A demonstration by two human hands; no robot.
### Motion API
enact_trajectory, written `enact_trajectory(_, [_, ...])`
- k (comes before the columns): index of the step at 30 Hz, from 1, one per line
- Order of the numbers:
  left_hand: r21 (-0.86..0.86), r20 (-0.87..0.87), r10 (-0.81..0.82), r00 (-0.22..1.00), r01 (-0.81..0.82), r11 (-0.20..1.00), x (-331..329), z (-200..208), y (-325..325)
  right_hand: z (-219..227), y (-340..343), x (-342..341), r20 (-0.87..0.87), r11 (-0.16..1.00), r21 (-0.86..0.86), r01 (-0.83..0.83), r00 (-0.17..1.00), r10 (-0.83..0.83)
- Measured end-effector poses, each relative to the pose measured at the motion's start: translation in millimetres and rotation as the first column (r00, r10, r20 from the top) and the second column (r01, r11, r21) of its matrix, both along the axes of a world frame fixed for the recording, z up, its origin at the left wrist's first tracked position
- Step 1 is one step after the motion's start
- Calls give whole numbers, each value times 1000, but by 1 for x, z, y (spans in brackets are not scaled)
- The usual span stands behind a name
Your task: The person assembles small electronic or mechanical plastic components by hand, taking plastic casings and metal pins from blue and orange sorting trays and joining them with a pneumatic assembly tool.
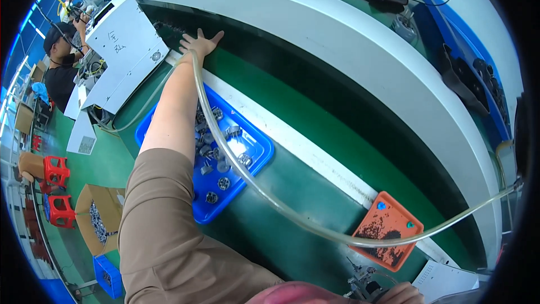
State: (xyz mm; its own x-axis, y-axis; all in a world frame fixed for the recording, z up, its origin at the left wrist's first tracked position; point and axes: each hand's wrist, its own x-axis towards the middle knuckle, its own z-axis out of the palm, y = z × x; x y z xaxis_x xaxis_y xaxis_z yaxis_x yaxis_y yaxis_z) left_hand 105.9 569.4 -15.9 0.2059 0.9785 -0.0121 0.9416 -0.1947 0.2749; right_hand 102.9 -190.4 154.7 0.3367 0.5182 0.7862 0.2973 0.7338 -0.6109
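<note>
My left arm stretches far out across a blue tray [260, 149]. At its end my left hand [201, 44] is open, fingers spread, over the dark belt channel, with nothing seen in it. Several round metal parts with prongs [224, 183] lie in the tray, some hidden under my forearm. A clear hose [270, 200] passes in front of my left wrist and bends across to the right. At the lower edge my right hand [402, 294] shows only in part, its fingers curled beside a small metal fixture [363, 282]. What those fingers hold is hidden.
An orange tray [413, 231] with small dark bits sits right of centre. A white machine [129, 45] stands left, a person [62, 73] behind it. A curved grey rail [315, 31] borders the channel. Cardboard box [112, 205] and red stools [59, 211] are at left.
</note>
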Motion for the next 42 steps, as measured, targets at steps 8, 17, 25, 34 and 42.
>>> enact_trajectory(8, [-33,162,153,975,-150,988,-10,-3,67,-6,-6,16,-61,993,-110,-50,997,43])
enact_trajectory(17, [-33,120,157,980,-154,988,-10,5,50,-1,-1,-3,-112,983,-106,148,981,-160])
enact_trajectory(25, [-38,13,-78,997,78,996,3,8,-16,2,-19,6,-16,988,-153,23,1000,-25])
enact_trajectory(34, [146,165,-122,979,98,984,-24,9,7,22,-15,9,40,964,-261,-39,998,51])
enact_trajectory(42, [314,-147,-425,893,450,836,-10,20,-33,37,-9,-15,-6,993,-116,8,1000,-8])
